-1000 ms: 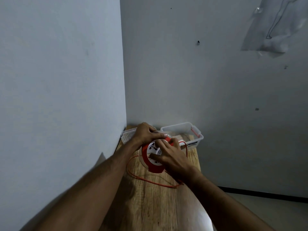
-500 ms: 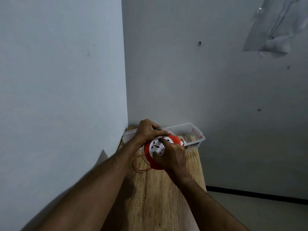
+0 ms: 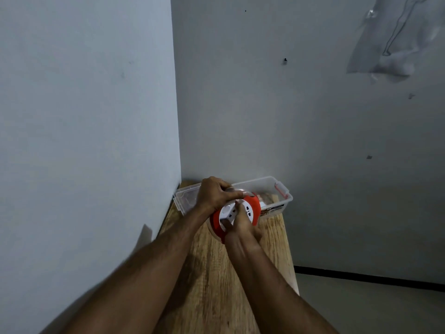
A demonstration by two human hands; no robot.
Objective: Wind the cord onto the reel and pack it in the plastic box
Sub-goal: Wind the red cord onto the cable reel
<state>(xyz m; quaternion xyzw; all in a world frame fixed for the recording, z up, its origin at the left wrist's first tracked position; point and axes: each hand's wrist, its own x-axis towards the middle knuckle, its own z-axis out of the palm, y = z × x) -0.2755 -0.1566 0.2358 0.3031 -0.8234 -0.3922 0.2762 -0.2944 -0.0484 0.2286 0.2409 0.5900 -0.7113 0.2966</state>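
A round red reel (image 3: 254,206) with a white socket face is held tilted just above the wooden table (image 3: 216,273). My left hand (image 3: 214,194) grips its top rim from the far left side. My right hand (image 3: 242,225) lies over the white face, its fingers curled on the middle of the reel. No loose red cord shows on the table. Behind the reel, against the wall, stands the clear plastic box (image 3: 277,186) with red latches.
The narrow table fills the corner, with a wall on its left and another behind it. A clear lid (image 3: 185,197) lies behind my left hand beside the box. To the right the table edge drops to the floor.
The loop of red cord that lay on the table has been drawn in and is gone from sight. My right hand has turned on the reel's face. The reel has lifted slightly.
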